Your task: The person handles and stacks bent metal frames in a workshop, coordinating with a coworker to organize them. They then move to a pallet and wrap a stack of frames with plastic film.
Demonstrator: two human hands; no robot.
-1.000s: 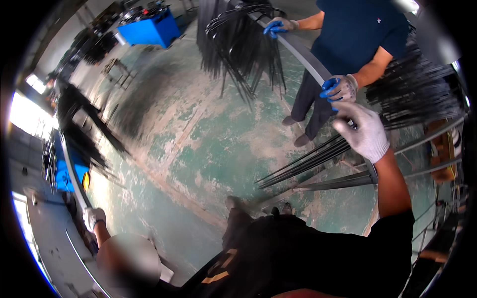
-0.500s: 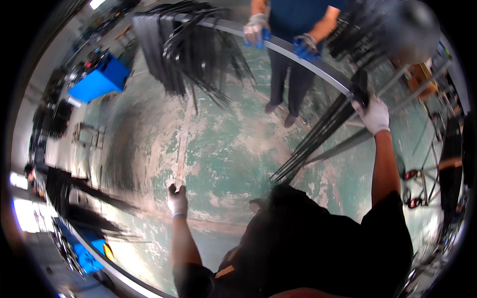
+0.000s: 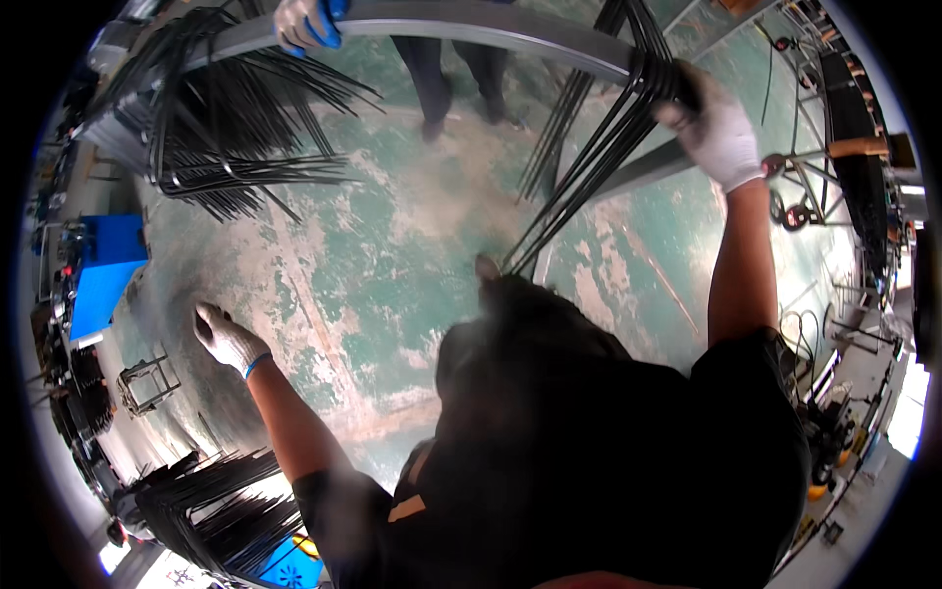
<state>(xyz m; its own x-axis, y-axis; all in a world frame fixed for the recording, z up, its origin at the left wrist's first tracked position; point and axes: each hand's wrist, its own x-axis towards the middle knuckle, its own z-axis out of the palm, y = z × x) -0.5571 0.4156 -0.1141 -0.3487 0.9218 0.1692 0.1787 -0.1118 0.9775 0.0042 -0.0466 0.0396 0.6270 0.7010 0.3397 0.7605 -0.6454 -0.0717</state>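
Observation:
My right hand (image 3: 721,133), in a white glove, is closed at the right end of a long grey metal beam (image 3: 471,25). Under its fingers are the bent tops of several thin black rods (image 3: 608,128), which hang over the beam and slant down to the left. Exactly how the fingers wrap around them is partly hidden. My left hand (image 3: 234,341), also gloved, hovers over the floor at the left. Its fingers are loosely curled and apart, with nothing seen in them.
A co-worker's blue-and-white gloved hand (image 3: 308,25) rests on the beam. A dense bunch of bent black rods (image 3: 226,118) hangs from its left part. More rods (image 3: 216,510) lie at lower left. A blue box (image 3: 106,270) and a small metal stand (image 3: 149,383) are at the left.
The view has turned, and the beam now lies nearer the upper edge. My left hand appears farther left and my right hand higher, still at the rods by the beam's end.

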